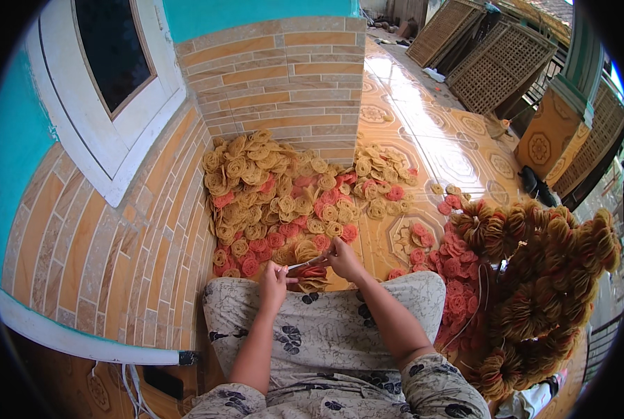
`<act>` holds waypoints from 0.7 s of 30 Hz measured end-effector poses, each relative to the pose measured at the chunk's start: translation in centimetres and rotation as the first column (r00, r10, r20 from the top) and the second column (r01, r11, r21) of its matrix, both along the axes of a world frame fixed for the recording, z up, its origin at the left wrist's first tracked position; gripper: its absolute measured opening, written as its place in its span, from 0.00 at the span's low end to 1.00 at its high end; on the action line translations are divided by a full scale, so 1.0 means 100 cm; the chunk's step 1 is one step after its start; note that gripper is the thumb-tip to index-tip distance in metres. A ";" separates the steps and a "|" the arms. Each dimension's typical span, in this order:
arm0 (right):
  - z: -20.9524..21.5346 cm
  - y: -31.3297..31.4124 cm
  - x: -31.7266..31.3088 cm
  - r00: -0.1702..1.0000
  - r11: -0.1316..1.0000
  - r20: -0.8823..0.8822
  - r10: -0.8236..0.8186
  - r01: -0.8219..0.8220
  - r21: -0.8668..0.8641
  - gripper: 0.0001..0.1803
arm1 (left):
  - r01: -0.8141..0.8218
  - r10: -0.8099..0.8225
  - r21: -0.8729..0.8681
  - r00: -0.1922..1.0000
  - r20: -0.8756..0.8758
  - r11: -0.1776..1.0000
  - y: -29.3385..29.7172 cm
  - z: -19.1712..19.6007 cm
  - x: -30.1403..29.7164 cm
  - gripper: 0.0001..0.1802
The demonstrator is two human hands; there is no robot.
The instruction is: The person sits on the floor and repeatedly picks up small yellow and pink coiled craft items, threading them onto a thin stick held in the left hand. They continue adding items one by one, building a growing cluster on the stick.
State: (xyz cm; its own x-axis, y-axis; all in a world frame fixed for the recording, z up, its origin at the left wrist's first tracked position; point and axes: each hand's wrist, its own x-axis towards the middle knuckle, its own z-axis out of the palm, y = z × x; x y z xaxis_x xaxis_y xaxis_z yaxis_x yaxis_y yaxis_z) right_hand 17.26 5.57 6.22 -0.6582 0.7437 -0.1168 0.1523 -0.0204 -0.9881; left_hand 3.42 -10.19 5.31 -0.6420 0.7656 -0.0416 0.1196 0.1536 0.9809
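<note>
My left hand [275,281] is closed at the near edge of a pile, over my lap. To its right and a little farther off, my right hand [343,260] is also closed. A thin, pale strip [305,265] is stretched between them, with an end in each hand. Just below and behind the strip is a small bunch of yellow and red discs [312,278], partly hidden by my hands. Beyond lies a heap of thin, coiled, noodle-like yellow discs [256,185], with pinkish-red discs [273,239] among them.
At right stand tied bundles [528,307] of yellow and red discs, beside loose red discs [455,272]. A brick-patterned wall [277,91] bounds the heap. Woven racks [504,66] lean at the far right. A dark phone [162,382] lies at lower left, near white cables [136,391].
</note>
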 end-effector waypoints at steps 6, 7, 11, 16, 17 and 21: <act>0.001 -0.002 0.005 0.995 0.978 0.097 -0.008 -0.012 0.207 0.05 | -0.012 0.012 0.003 0.986 -0.167 1.000 -0.005 -0.001 0.000 0.12; 0.003 -0.003 0.006 0.997 0.980 0.082 -0.004 -0.013 0.198 0.05 | -0.020 0.020 0.004 0.985 -0.171 1.000 -0.006 -0.003 0.000 0.12; 0.007 -0.008 0.009 0.994 0.978 0.102 -0.042 0.019 0.209 0.06 | -0.056 0.061 0.056 0.994 -0.092 0.997 -0.010 -0.016 -0.001 0.12; -0.006 -0.003 0.022 0.979 0.976 0.094 -0.182 0.168 0.141 0.10 | -0.107 0.109 0.047 0.993 -0.034 0.993 -0.020 -0.034 -0.011 0.11; -0.009 -0.001 0.025 0.985 0.985 0.037 -0.168 0.167 0.049 0.10 | -0.135 0.134 0.040 0.990 0.039 0.990 -0.021 -0.036 -0.013 0.11; -0.020 0.007 0.031 0.970 0.989 0.208 -0.124 0.104 0.105 0.09 | -0.126 0.122 0.025 0.986 0.116 0.992 -0.020 -0.040 -0.016 0.09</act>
